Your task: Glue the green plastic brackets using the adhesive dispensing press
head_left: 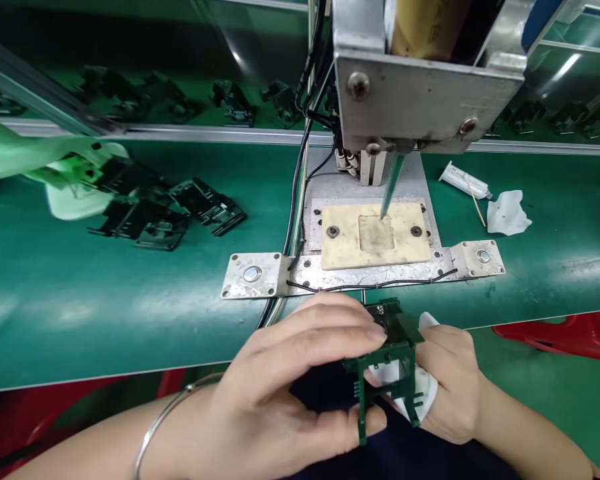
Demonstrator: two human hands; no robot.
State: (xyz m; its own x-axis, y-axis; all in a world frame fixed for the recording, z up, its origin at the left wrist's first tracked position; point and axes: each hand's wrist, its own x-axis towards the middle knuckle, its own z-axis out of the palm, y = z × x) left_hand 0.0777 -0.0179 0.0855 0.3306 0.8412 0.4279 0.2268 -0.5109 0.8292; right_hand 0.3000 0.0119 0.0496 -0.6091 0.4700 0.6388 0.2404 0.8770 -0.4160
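Green matting covers the workbench, and nearest the camera both hands meet over its front edge. Left hand, a thin bangle on its wrist, grips a dark green plastic frame part between thumb below and fingers on top. Right hand closes around a white wipe pressed against the part's far side. White marks show on the part's top face, too small to read.

Just beyond sits a metal fixture plate bolted to the bench, carrying a tan nest block with an empty square recess. A dispensing needle points into that recess from the machine head above. Right of it lie a syringe tube and a crumpled tissue; left, loose black plastic parts are heaped. A red bin shows at the right edge, contents unseen.
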